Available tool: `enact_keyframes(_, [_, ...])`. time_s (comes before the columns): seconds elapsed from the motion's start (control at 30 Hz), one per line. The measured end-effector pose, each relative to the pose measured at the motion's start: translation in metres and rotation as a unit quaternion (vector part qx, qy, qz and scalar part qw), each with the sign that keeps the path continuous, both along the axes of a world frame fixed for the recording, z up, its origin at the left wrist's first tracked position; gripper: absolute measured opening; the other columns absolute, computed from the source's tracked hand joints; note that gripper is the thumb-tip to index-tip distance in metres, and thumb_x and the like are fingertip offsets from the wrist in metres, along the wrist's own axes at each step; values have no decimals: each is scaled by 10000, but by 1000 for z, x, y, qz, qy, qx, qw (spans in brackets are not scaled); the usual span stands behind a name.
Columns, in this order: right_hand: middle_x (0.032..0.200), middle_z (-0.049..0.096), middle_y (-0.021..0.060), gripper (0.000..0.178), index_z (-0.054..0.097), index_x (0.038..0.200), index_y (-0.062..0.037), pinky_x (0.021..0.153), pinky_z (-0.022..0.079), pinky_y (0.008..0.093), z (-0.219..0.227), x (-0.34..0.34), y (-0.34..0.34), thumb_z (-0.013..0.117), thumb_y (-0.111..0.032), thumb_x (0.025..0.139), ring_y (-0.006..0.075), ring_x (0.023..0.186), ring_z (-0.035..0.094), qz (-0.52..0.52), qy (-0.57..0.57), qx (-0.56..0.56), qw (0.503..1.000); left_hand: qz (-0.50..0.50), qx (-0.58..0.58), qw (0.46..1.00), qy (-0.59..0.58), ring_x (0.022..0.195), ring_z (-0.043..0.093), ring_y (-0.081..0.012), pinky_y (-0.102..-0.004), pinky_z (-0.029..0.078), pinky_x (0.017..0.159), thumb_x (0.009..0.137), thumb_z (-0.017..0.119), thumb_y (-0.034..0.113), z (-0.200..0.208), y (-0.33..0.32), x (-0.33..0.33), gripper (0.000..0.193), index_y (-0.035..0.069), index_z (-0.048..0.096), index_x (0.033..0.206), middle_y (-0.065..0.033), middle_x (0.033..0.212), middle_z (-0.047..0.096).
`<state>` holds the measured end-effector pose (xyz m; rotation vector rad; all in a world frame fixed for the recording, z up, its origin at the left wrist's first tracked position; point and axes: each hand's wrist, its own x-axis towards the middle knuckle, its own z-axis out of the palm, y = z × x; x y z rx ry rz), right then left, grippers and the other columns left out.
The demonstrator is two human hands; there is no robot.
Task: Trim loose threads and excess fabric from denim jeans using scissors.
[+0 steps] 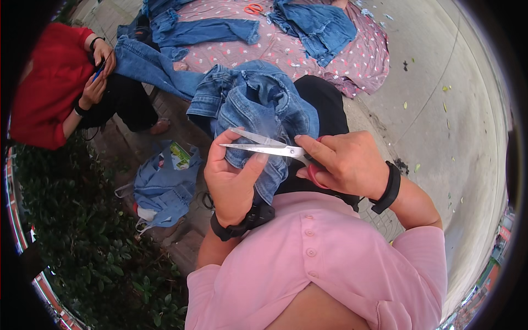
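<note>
In my right hand (346, 162) is a pair of scissors (289, 150) with red handles and silver blades. The blades are slightly parted and point left. My left hand (234, 184) is at the blade tips, its thumb and forefinger apart on either side of them; I see nothing clearly gripped there. Beneath the blades, a bunched pair of blue jeans (258, 93) lies over my lap. Its folds hide part of the cloth, and the lower fingers of my left hand are partly hidden.
A person in a red top (49, 82) sits at the left, holding a small blue object (99, 71). A denim bag (165, 184) with packages stands beside leafy bushes (82, 236). Ahead, more jeans (206, 34) and orange-handled scissors (253, 9) lie on a patterned pink cloth (220, 58).
</note>
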<state>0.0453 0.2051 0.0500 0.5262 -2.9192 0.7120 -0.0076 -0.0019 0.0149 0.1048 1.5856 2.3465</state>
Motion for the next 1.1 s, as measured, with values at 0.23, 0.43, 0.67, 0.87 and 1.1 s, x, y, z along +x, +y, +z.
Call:
enact_keyframes(0.23, [603,545,36,384,580,1034,-87,436,414,377,-5,2,0,719,-264,722,250,496,564,-11,24,4,1000,20,-1,1000,11,952,582,-118,-249,468,853,790,650,-111,0,2,0,439,-16,481,1184,-78,1054,592])
enact_keyframes(0.43, [615,564,43,380,577,1039,-91,447,419,385,-9,4,0,715,-270,733,253,509,572,-18,11,-20,1000,16,2,1000,10,953,581,-117,-249,467,856,790,652,-109,3,3,0,439,-17,483,1185,-78,1066,588])
enact_keyframes(0.67, [656,601,89,353,621,1042,-92,498,434,389,-6,2,1,715,-258,745,284,566,598,-17,-60,-115,991,-6,5,1000,7,991,561,-130,-266,457,884,794,635,-117,4,2,0,463,-16,474,1216,-82,1104,564])
enact_keyframes(0.87, [626,554,73,473,619,1138,-55,510,398,287,-14,0,6,780,-256,742,185,533,520,17,-200,-282,938,3,5,1000,7,962,586,-119,-248,477,850,794,645,-114,4,2,-1,444,-23,468,1191,-90,1077,590])
enact_keyframes(1.1, [644,563,70,455,625,1083,-23,540,421,289,-21,0,7,767,-322,771,191,536,532,41,-361,-452,815,-4,16,1000,-9,922,601,-114,-244,490,821,796,638,-119,4,2,0,449,-17,461,1196,-92,1039,606])
